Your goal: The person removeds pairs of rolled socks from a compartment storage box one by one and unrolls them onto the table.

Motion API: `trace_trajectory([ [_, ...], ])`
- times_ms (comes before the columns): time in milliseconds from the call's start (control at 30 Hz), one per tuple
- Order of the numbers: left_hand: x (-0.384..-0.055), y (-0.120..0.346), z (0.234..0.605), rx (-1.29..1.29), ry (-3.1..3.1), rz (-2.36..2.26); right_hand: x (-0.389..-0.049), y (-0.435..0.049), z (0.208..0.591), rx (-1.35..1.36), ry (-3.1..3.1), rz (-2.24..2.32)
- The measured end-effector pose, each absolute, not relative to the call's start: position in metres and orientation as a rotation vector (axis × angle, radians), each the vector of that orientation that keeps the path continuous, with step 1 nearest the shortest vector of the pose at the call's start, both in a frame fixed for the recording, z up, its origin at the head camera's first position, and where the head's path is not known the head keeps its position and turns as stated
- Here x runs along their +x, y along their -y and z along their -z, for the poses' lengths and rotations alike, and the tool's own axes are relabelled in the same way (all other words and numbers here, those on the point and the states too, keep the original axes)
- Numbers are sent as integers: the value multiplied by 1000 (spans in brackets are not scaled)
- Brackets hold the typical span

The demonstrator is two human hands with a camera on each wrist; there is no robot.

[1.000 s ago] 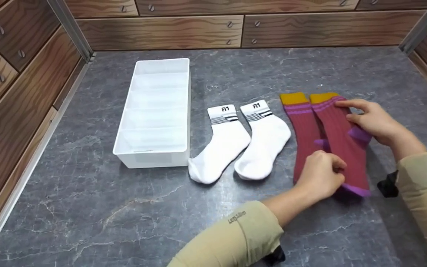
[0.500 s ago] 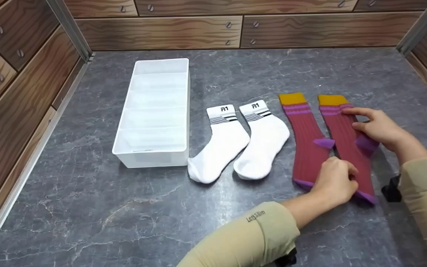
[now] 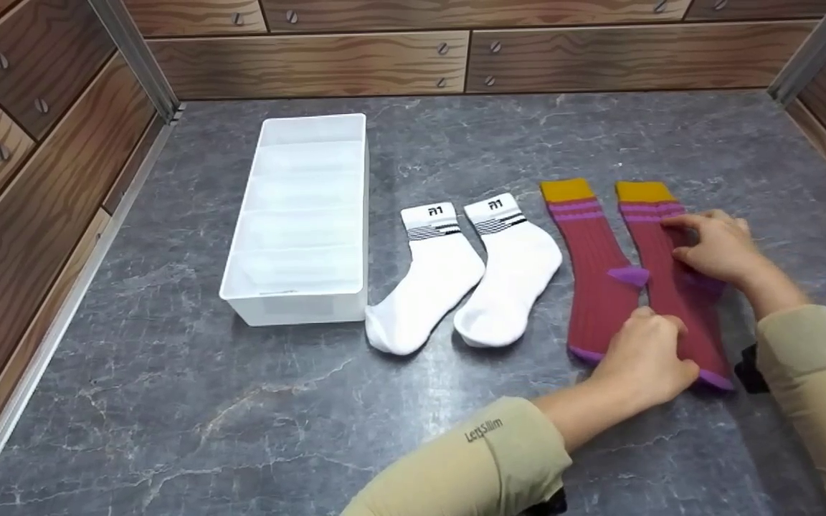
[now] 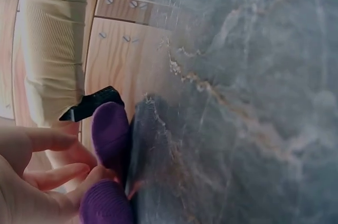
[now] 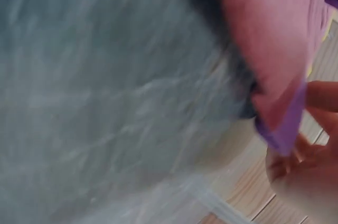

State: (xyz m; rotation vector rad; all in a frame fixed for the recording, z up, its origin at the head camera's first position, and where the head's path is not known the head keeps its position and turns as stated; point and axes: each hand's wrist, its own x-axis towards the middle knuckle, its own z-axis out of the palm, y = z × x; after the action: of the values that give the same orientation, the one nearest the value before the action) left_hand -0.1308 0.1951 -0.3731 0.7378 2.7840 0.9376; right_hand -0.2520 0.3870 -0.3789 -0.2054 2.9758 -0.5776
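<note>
Two dark red ribbed socks lie side by side at the right, with mustard cuffs and purple stripes, heels and toes. My right hand [image 3: 720, 245] is at the upper part of the right red sock [image 3: 649, 236]; its purple heel [image 5: 289, 123] sits between finger and thumb in the right wrist view. My left hand [image 3: 646, 358] rests low over that sock near its toe. In the left wrist view its loosely bent fingers touch between two purple toes, thumb apart. The left red sock [image 3: 592, 251] lies flat beside it. Left of these lie two white socks, the nearer one [image 3: 510, 272] with black stripes.
A white translucent box [image 3: 295, 308] with several cross compartments stands left of the white socks. All lie on a grey marbled tabletop [image 3: 191, 394]. Wood-patterned panels [image 3: 305, 64] border the back and sides.
The right red sock has moved right, away from the left one, and its raised toe end has come down. Both hands moved with it; my right hand has since shifted slightly inward.
</note>
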Motion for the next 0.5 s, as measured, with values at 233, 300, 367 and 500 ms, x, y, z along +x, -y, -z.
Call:
trace_trajectory([
  [233, -134, -182, 357, 797, -2758, -985, -251, -364, 365, -87, -3076, 527],
  [300, -135, -176, 351, 801, -2762, -993, -249, -356, 359, -116, -3093, 511],
  [367, -137, -170, 344, 794, -2773, -977, -247, -346, 353, -164, -3113, 508],
  [500, -142, -155, 326, 748, -2827, -893, -241, -328, 335, -235, -3139, 530],
])
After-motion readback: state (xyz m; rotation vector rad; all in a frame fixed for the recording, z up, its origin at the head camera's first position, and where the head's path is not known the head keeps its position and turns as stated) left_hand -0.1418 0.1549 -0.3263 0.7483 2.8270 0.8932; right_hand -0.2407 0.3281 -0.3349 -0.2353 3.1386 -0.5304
